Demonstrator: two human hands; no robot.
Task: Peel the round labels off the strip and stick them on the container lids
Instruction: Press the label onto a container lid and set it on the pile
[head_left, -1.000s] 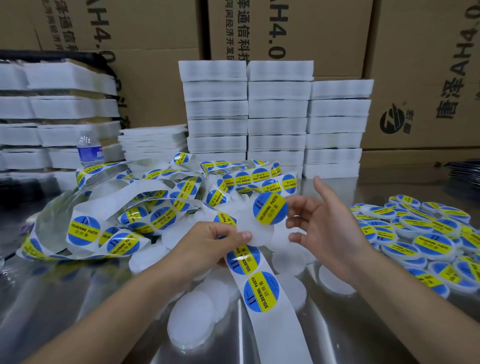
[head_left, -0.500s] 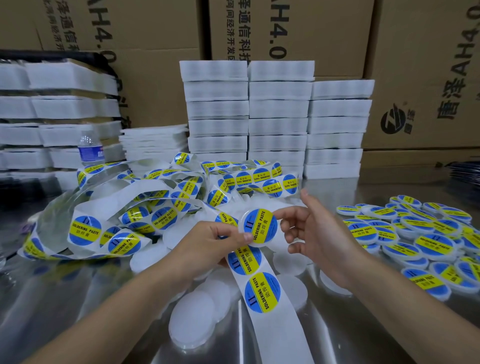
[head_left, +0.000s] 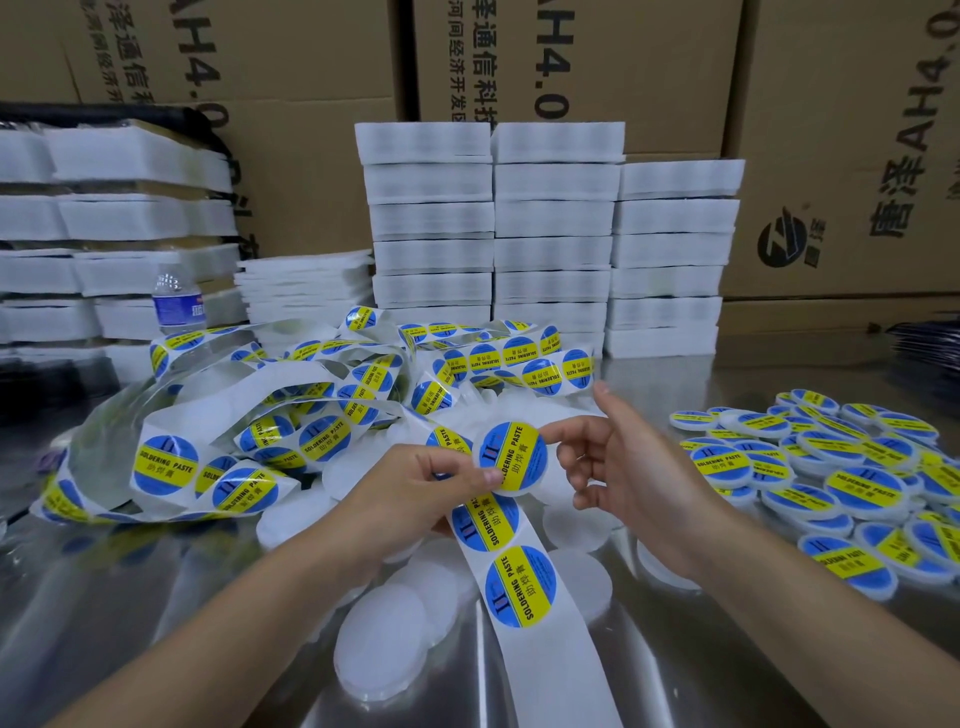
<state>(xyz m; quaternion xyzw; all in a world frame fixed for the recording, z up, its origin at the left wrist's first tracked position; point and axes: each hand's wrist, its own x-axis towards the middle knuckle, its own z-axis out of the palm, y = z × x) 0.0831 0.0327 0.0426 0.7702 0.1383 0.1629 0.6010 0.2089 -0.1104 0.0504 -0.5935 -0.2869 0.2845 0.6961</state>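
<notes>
My left hand (head_left: 415, 493) grips a white round lid and the label strip (head_left: 519, 587) together, above the metal table. A blue and yellow "soldering paste" label (head_left: 511, 457) lies on that lid, with my left thumb pressing its lower left edge. My right hand (head_left: 639, 467) is beside the lid; its index fingertip touches the label's right edge, its thumb points away and the other fingers are loosely curled. Two more labels sit on the strip below my left hand. Several blank white lids (head_left: 382, 644) lie under and around my hands.
A pile of labelled lids (head_left: 852, 488) covers the table's right side. A tangled length of label strip (head_left: 311, 415) lies at the left and centre back. Behind stand stacks of white foam pads (head_left: 550, 234), a water bottle (head_left: 179, 304) and cardboard boxes (head_left: 857, 156).
My right hand carried a peeled label down onto the lid that my left hand holds. The label now lies flat on the lid, and my right fingers have shifted to its right edge.
</notes>
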